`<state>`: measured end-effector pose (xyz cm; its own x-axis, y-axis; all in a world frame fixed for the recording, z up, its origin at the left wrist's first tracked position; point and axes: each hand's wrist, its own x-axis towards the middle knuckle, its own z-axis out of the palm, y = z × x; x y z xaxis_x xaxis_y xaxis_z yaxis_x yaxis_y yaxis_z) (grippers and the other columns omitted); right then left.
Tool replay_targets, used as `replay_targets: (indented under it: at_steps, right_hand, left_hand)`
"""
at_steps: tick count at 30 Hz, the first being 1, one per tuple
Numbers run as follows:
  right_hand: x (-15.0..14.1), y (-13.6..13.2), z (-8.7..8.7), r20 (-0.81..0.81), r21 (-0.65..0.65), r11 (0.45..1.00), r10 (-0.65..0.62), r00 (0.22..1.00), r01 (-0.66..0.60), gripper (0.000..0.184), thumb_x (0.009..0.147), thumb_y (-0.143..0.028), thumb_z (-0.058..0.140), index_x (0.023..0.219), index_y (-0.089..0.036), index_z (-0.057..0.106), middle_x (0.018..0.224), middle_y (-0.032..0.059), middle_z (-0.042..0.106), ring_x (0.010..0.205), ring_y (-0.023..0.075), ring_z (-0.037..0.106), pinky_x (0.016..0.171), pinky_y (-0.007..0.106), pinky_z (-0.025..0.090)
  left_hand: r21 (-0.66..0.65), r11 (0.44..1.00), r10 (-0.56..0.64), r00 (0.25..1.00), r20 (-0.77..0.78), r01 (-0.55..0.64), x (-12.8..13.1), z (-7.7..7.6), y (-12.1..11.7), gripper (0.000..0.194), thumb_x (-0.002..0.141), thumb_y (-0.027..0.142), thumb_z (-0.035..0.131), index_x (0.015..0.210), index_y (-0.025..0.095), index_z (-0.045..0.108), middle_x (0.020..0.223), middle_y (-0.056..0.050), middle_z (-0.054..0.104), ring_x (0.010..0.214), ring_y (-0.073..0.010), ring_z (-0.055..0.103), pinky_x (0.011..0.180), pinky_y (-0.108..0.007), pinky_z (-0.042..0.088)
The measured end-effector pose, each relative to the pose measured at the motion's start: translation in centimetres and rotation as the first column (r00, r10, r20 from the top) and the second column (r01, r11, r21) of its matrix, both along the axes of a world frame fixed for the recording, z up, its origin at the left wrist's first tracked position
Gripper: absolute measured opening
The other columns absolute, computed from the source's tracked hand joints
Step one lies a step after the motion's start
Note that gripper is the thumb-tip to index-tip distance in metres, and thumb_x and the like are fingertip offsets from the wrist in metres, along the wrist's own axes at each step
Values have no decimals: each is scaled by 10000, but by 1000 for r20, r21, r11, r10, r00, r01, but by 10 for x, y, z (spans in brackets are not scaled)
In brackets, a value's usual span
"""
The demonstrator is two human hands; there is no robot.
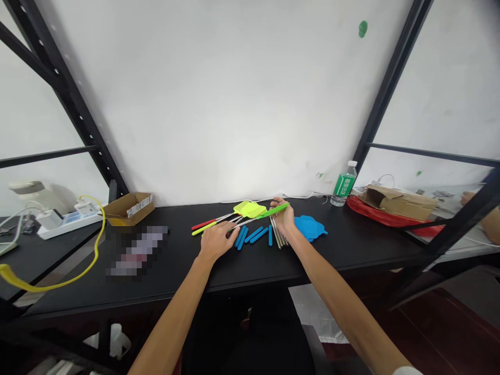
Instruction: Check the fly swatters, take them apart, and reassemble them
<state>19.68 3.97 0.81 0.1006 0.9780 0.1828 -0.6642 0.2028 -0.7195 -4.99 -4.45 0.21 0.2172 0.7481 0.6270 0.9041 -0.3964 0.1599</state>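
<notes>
A green fly swatter (276, 210), its flat head seen nearly edge-on, slants across the middle of the black table. My right hand (284, 216) is closed around the green head. The swatter's thin metal rod runs down-left to my left hand (219, 240), whose fingers are closed at its end; the grip there is partly hidden. Several loose blue handles (258, 235) lie between my hands. Metal rods (278, 234) are bunched beside my right wrist, with a stack of blue swatter heads (310, 227) to their right. Behind lie swatters with yellow heads (250, 209) and red and yellow handles (203, 227).
A water bottle (344, 185) stands at the back right, near a torn cardboard box (398, 200) on red material. An open carton (128, 208) sits at left, beside a power strip (70, 223) and yellow cable (96, 250). Black metal posts (386, 88) flank the table.
</notes>
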Motion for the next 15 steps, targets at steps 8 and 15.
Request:
replay_targets:
  at_steps: [8, 15]
  right_hand:
    - [-2, 1, -3, 58, 29, 999, -33, 998, 32, 209, 809, -408, 609, 737, -212, 630, 728, 4, 630, 629, 146, 577, 524, 257, 444]
    - [-3, 2, -5, 94, 21, 998, -60, 994, 59, 349, 810, -546, 632, 715, -211, 622, 726, 12, 631, 641, 158, 580, 517, 264, 461]
  left_hand:
    - [3, 1000, -7, 1000, -13, 7, -3, -3, 3, 391, 978, 488, 445, 1080, 252, 740, 1041, -55, 753, 932, -219, 695, 740, -297, 471]
    - [-5, 1000, -26, 1000, -10, 26, -4, -2, 3, 397, 986, 485, 432, 1080, 249, 738, 1052, -52, 754, 939, -222, 695, 760, -298, 464]
